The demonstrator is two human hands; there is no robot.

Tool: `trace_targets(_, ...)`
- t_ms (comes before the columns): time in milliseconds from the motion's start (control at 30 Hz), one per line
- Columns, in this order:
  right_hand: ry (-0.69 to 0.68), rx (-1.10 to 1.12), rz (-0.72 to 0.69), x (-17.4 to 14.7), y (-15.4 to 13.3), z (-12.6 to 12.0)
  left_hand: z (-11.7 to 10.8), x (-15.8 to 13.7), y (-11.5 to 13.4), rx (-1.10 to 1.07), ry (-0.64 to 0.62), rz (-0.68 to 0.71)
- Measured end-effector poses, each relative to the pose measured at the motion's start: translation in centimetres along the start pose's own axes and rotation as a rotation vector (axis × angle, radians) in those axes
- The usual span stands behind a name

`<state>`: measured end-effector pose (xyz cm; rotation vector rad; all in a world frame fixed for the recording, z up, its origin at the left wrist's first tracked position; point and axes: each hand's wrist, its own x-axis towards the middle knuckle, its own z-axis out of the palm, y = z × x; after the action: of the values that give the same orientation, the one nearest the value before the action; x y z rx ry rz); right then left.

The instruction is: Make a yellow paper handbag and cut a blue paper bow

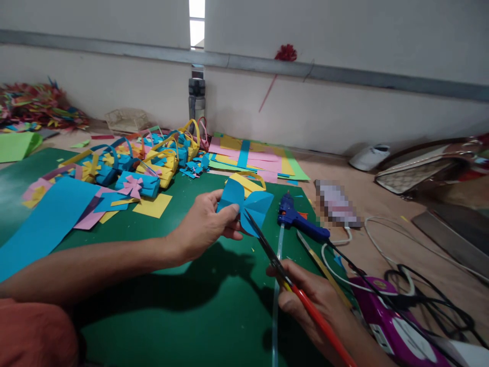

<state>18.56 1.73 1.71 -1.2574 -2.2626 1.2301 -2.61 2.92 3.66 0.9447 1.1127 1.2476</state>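
Over the green mat: I see both hands at work.
Left hand: fingers pinched on blue paper bow, held above the mat.
Right hand: fingers closed around scissors, blades parted at the bow's lower edge.
Beside: blue glue gun.

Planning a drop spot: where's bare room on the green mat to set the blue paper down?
Bare green mat lies below the left hand, between both forearms. A smaller bare strip sits between the yellow sheet and that hand. Crowded: paper baskets far left; glue gun, cables and right hand with scissors at right.
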Motion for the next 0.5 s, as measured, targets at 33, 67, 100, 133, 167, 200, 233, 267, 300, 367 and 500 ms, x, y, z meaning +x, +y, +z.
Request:
trace_targets(33, -0.005, 0.003, 0.006, -0.02, -0.11, -0.01, 0.01, 0.00, -0.01, 0.001, 0.000, 0.000)
trace_targets(67, -0.012, 0.005, 0.010, -0.03, -0.19, -0.02, 0.02, 0.01, -0.01, 0.002, 0.000, -0.002)
trace_targets(100, -0.017, 0.004, 0.012, -0.02, -0.24, -0.01, 0.03, 0.01, -0.02, 0.000, 0.001, -0.002)
trace_targets(133, -0.019, 0.003, 0.013, 0.00, -0.25, 0.00, 0.04, 0.01, -0.03, -0.003, 0.000, -0.001)
trace_targets(167, -0.016, 0.001, 0.015, 0.03, -0.22, 0.02, 0.04, 0.01, -0.04, -0.006, 0.000, 0.001)
trace_targets(200, -0.015, 0.000, 0.018, 0.07, -0.14, 0.04, 0.03, 0.01, -0.06, -0.006, -0.001, 0.004)
trace_targets(233, -0.016, 0.001, 0.019, 0.11, -0.04, 0.05, 0.01, 0.01, -0.08, -0.005, -0.002, 0.007)
trace_targets(267, -0.015, -0.001, 0.018, 0.15, 0.08, 0.06, -0.01, 0.01, -0.09, -0.001, -0.005, 0.010)
trace_targets(300, -0.016, -0.005, 0.011, 0.18, 0.20, 0.05, -0.04, 0.01, -0.09, 0.003, -0.007, 0.011)
trace_targets(367, -0.014, -0.020, -0.013, 0.21, 0.41, -0.02, -0.07, 0.00, -0.05, 0.006, -0.011, 0.007)
trace_targets(500, -0.045, -0.001, -0.054, 0.08, 0.65, -0.19, -0.03, -0.05, 0.17, 0.001, -0.009, -0.008)
